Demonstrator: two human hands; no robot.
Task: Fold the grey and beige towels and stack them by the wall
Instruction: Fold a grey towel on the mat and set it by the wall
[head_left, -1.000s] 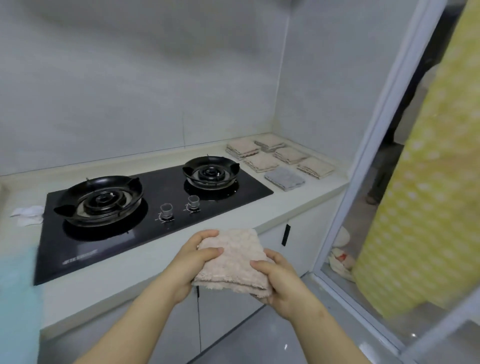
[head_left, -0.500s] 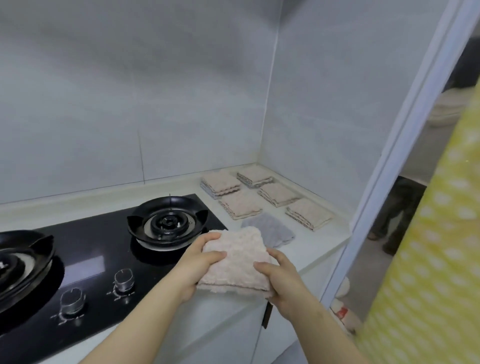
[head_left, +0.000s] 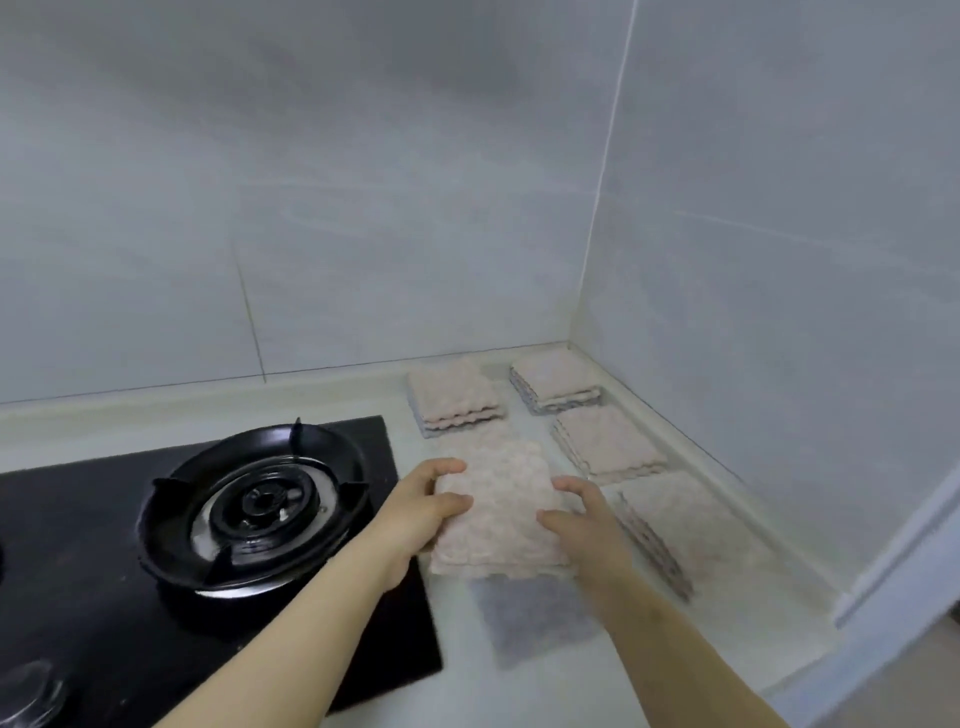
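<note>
A folded beige towel (head_left: 498, 512) hangs over the worktop, held at both sides. My left hand (head_left: 418, 512) grips its left edge, thumb on top. My right hand (head_left: 584, 522) grips its right edge. It covers most of a beige pile (head_left: 488, 434) behind it, and whether it rests on that pile I cannot tell. A folded grey towel (head_left: 530, 621) lies flat just below my hands. More beige piles sit by the walls: one at the back (head_left: 454, 397), one in the corner (head_left: 553, 382), one along the right wall (head_left: 608, 441) and one nearer me (head_left: 675, 525).
A black gas hob (head_left: 67, 592) with a round burner (head_left: 257, 506) lies left of the towels, its edge under my left wrist. The pale worktop (head_left: 509, 696) ends at tiled walls behind and to the right. A white door frame (head_left: 904, 556) stands at the far right.
I have stepped right toward the corner. Both hands carried the folded beige towel forward, from in front of the counter to over the piles beside the hob.
</note>
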